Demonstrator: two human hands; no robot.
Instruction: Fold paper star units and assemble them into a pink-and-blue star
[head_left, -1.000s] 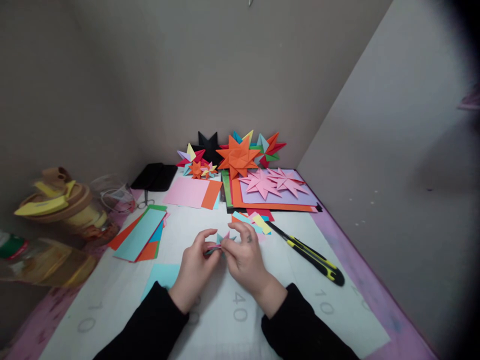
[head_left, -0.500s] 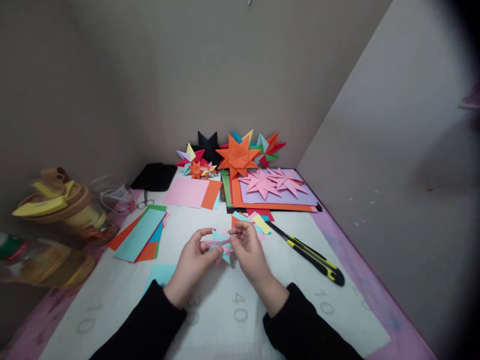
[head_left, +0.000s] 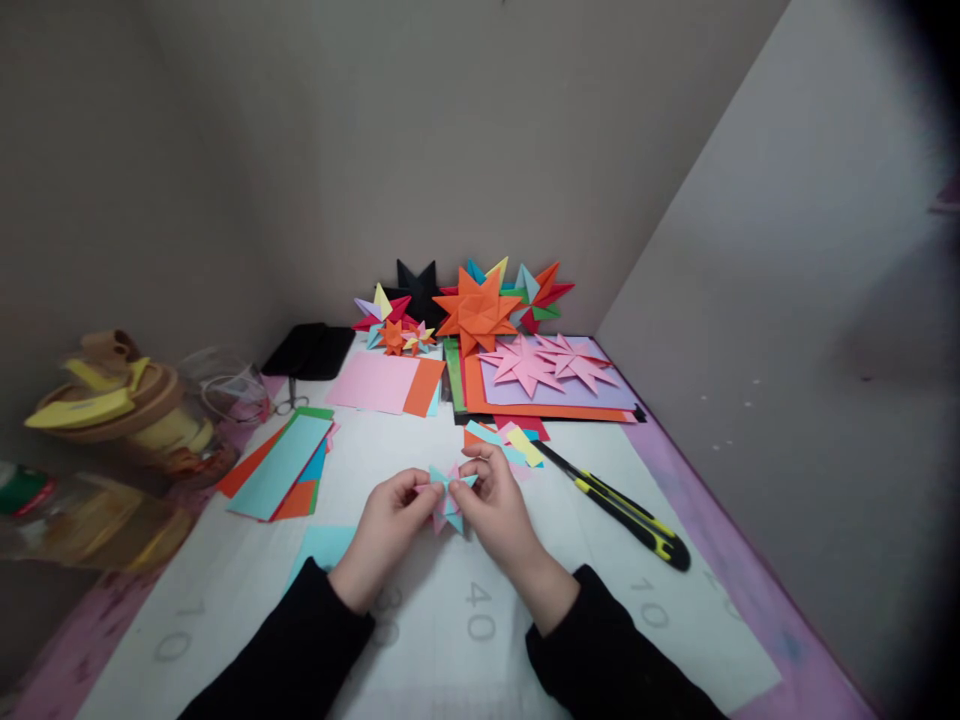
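A small folded paper star (head_left: 448, 508) in pink and light blue is held just above the white sheet, between my two hands. My left hand (head_left: 399, 512) pinches its left side, thumb in front near the star's middle. On the other side my right hand (head_left: 495, 505) grips it between thumb and curled fingers. The fingers behind the star are partly hidden. Small strips of coloured paper (head_left: 517, 446) lie just beyond my right hand, and a black and yellow utility knife (head_left: 622, 512) rests to its right.
Finished paper stars (head_left: 478, 312) stand against the wall; pink stars (head_left: 527, 366) lie on stacked coloured sheets. Paper strips (head_left: 281, 470) lie fanned at the left, near small scissors (head_left: 292, 398) and a black pouch (head_left: 309, 352). A lidded jar (head_left: 150, 420) and a bottle (head_left: 90, 520) crowd the left edge.
The star has turned to face me more fully. Both thumbs have moved in toward its centre, and my right hand has closed onto its right side.
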